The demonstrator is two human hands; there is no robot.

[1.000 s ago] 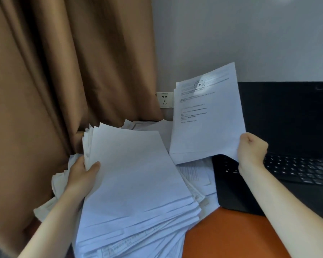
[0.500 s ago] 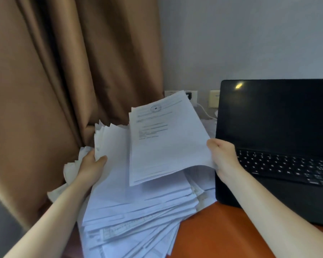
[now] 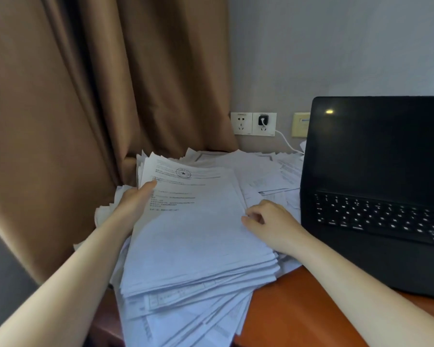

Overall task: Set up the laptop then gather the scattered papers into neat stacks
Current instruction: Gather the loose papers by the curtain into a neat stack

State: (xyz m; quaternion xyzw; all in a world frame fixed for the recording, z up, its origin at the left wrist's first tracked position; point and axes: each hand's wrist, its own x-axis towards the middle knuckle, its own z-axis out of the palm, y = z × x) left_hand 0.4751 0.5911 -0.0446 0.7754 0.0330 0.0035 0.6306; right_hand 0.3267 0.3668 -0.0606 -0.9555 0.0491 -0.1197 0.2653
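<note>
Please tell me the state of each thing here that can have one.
laptop: open, screen dark.
paper pile: fanned, edges uneven.
stamped sheet: flat on top of it.
left socket: empty.
right socket: holds a plug.
left hand: grips paper pile, thumb on stamped sheet.
right hand: on sheet's edge, fingers curled, grip unclear.

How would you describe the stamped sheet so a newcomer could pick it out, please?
Start at the open black laptop on the orange desk; left of it lies a fanned pile of white papers. The sheet is the topmost one, touched by the left hand and right hand. Unlike its neighbours, it bears a round stamp with a star near its far edge.
</note>
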